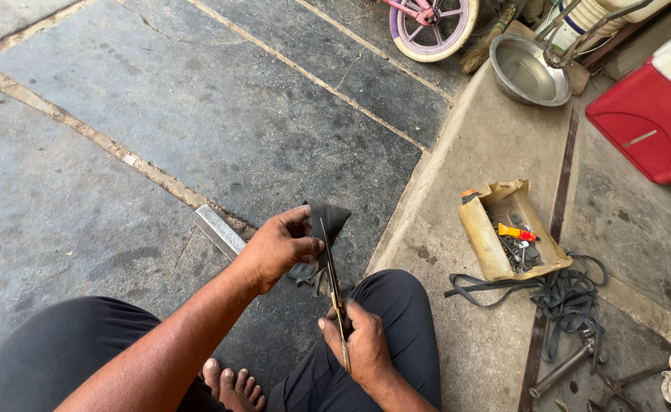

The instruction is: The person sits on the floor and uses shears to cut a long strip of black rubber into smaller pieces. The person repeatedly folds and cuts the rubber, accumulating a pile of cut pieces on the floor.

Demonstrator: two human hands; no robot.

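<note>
Left of the cardboard box [496,244] holding bolts and an orange tube [517,232], left hand [278,248] is pinching black rubber piece [324,229]; right hand [362,343] is clasping scissors [334,290], blades meeting it.

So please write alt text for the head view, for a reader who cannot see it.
A seated person cuts a piece of black rubber, held in the left hand, with scissors in the right hand. To the right, on a concrete step, lie a worn box of small parts, rubber strips, a metal bowl and a red cooler.
</note>
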